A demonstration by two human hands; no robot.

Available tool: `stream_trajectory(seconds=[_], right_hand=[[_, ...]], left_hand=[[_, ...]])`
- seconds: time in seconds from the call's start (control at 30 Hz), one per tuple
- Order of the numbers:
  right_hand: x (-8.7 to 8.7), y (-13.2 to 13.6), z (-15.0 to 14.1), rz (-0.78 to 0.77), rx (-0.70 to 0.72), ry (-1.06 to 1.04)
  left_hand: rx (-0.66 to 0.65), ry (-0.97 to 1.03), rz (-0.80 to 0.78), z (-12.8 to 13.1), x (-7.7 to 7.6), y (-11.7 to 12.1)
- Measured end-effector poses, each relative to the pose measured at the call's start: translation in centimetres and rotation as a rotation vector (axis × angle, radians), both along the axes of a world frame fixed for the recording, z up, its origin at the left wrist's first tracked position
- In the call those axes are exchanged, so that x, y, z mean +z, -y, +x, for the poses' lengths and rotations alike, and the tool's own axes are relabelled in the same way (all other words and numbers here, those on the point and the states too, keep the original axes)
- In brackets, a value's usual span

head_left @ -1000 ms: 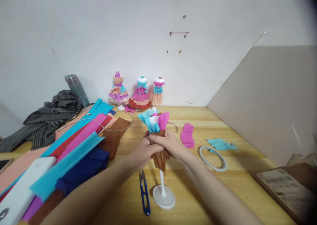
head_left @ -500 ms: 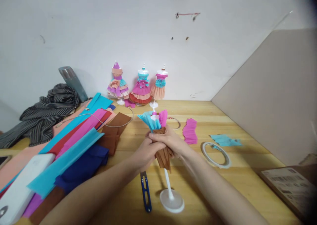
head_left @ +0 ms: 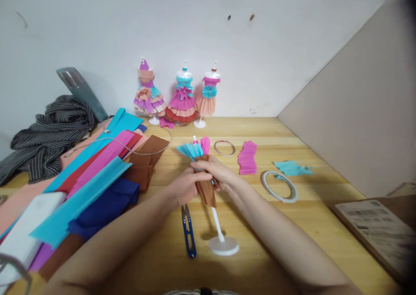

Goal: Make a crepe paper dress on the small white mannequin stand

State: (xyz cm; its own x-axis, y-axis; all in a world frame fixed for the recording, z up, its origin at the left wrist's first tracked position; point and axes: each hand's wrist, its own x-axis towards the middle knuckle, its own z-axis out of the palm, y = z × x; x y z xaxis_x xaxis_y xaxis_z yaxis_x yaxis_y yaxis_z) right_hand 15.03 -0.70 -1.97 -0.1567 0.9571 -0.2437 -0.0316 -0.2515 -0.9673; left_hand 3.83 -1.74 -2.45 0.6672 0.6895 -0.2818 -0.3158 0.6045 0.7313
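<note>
Both of my hands are closed around a small mannequin wrapped in crepe paper. My left hand (head_left: 187,186) grips the brown crepe paper (head_left: 206,194) at its left side, and my right hand (head_left: 217,172) holds it from the right, with fingers overlapping in front. Above them a pleated light-blue paper (head_left: 189,151) and a pink paper (head_left: 205,145) flare out around the mannequin's neck. Below, the white mannequin stand (head_left: 223,246) leans, its round base to the right; whether it touches the table I cannot tell. Blue thread snips (head_left: 188,232) lie beside it at left.
Three mannequins in paper dresses (head_left: 183,98) stand against the wall. Colored crepe sheets (head_left: 84,195), a white power bank (head_left: 29,225) and a striped cloth (head_left: 55,128) crowd the left. Rightward lie pink paper (head_left: 247,157), a tape roll (head_left: 295,195), blue paper (head_left: 292,168) and a cardboard box (head_left: 373,230).
The mannequin has tilted, its base swinging to the right and its top leftward. My hands stay wrapped around the brown paper. My view has shifted, and the wire ring behind shows more fully.
</note>
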Motion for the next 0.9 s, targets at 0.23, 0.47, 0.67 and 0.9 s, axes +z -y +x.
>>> stream_trajectory(seconds=[0.23,0.47,0.67,0.9], right_hand=[[0.1,0.0,0.2,-0.019,-0.074,-0.017],[2.2,0.3,0.4,0.08,-0.08,-0.013],[3.0,0.3,1.0,0.215,-0.089,0.106],[3.5,0.1,2.0,0.119,0.061,0.16]], left_hand=[[-0.077,0.043,-0.018,-0.6,0.2,-0.7],[-0.222,-0.385,0.383,-3.7,2.3,-3.2],[-0.055,-0.65,0.759,-3.8,2.8,-3.1],[-0.041,-0.794,1.032,-4.5,5.6,-2.6]])
